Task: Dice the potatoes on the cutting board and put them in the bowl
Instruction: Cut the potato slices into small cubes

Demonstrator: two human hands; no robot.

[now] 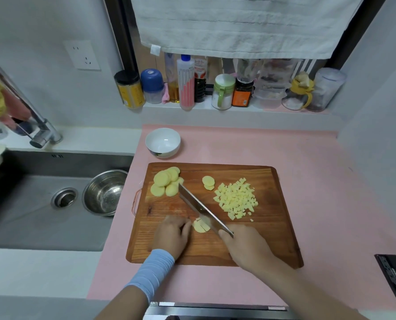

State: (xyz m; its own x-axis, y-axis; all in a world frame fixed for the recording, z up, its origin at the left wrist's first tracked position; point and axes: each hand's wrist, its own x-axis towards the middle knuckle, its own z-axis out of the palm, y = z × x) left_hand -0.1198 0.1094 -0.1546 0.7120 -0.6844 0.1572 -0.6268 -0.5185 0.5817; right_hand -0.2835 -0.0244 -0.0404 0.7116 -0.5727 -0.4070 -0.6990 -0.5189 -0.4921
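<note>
The slice [201, 227] lies mid-board [273, 239], just right of the curled left hand [172, 235] steadying it. The right hand [245, 247] clamps the knife [200, 209], blade slanting across it; the bowl [162, 142] waits beyond.

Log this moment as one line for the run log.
phase: dicing / right hand: grips knife / left hand: holds potato piece / diced pile: on cutting board / bowl: empty
</note>
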